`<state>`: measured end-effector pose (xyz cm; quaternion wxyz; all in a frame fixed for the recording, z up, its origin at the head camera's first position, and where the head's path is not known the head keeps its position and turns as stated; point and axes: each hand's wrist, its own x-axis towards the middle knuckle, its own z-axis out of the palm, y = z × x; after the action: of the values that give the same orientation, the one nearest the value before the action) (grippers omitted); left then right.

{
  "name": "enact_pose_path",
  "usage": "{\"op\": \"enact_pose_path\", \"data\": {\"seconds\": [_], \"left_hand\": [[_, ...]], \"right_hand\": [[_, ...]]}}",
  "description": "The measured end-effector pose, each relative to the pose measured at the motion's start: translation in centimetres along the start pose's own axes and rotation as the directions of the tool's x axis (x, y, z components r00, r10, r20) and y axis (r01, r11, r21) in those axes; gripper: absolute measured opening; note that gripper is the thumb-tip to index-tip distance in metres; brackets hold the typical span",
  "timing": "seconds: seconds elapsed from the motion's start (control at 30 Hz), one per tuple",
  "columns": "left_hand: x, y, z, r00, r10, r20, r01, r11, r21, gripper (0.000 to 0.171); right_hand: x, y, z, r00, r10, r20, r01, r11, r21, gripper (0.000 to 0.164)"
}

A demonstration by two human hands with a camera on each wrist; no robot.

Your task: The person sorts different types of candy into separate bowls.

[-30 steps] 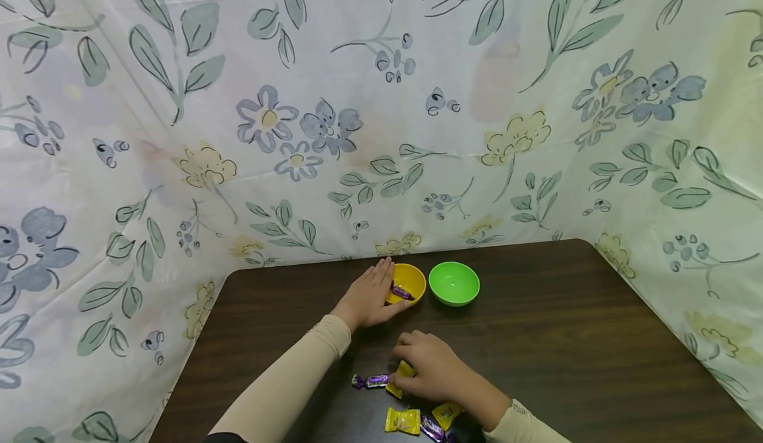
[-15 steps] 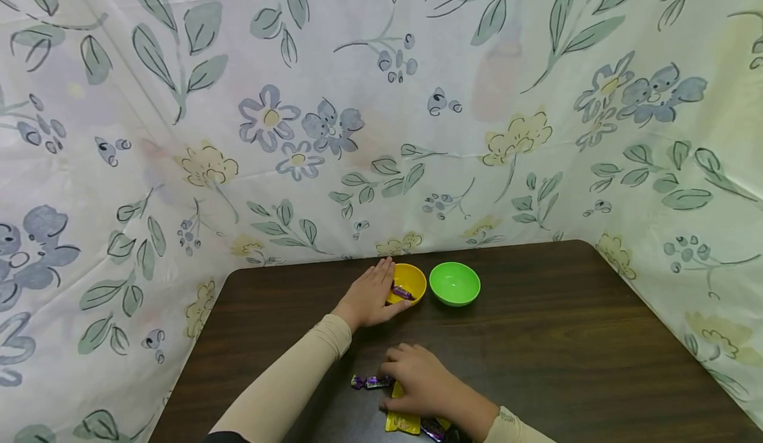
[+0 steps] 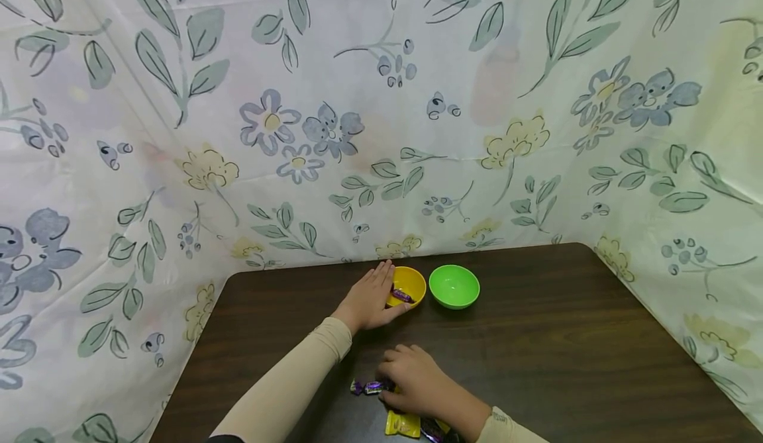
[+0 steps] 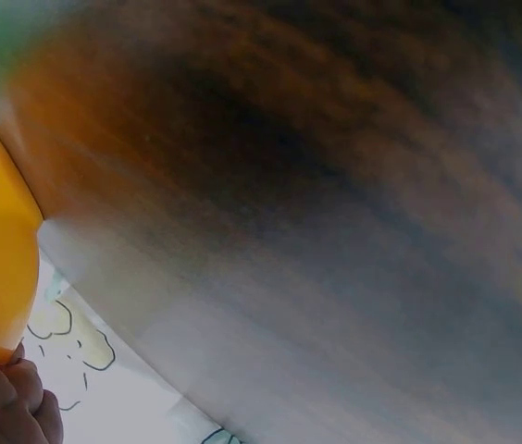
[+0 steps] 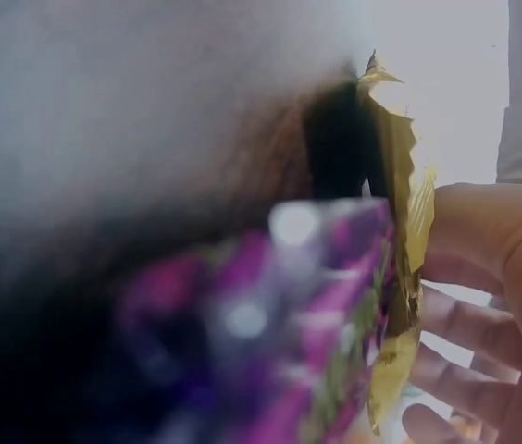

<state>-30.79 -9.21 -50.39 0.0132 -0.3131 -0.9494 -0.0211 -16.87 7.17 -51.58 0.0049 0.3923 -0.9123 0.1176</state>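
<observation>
A yellow bowl (image 3: pixel 411 279) stands near the table's far edge with a purple-wrapped candy (image 3: pixel 402 295) inside. My left hand (image 3: pixel 368 302) rests along the bowl's left side, fingers straight, thumb at the near rim. In the left wrist view, fingertips (image 4: pixel 6 398) touch the bowl's outside. Nearer to me, my right hand (image 3: pixel 417 378) bends over the candies, its fingers and thumb round a yellow-wrapped candy (image 5: pixel 404 203), mostly hidden from above. Beside its fingertips lies a purple-wrapped candy (image 3: pixel 374 387). Another yellow-wrapped candy (image 3: pixel 403 424) and a purple one (image 3: pixel 432 430) lie below the hand, partly covered.
A green bowl (image 3: pixel 454 287), with nothing seen in it, stands just right of the yellow one. The dark wooden table (image 3: pixel 566 344) ends at a white floral cloth (image 3: pixel 381 125) behind and at the sides.
My right hand has shifted slightly left and toward me, covering the yellow-wrapped candy and part of the purple one. My left hand and both bowls have kept their places.
</observation>
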Motion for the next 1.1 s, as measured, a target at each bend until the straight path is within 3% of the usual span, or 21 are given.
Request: {"op": "enact_pose_path", "data": {"seconds": [0.5,0.8,1.1], "left_hand": [[0.1,0.0,0.2,1.000,-0.002,0.002,0.002,1.000,0.010,0.100],[0.0,0.1,-0.1,1.000,-0.006,0.010,0.006,1.000,0.023,0.100],[0.2,-0.1,0.2,1.000,-0.006,0.003,0.006,0.999,0.032,0.102]], "right_hand": [[-0.3,0.1,-0.7,0.997,-0.056,-0.057,0.057,0.998,0.030,0.013],[-1.1,0.7,-2.2,0.999,-0.005,-0.051,0.008,0.998,0.065,0.018],[-2.5,2.9,-2.4,0.994,0.051,-0.099,-0.038,0.991,0.129,0.015]]}}
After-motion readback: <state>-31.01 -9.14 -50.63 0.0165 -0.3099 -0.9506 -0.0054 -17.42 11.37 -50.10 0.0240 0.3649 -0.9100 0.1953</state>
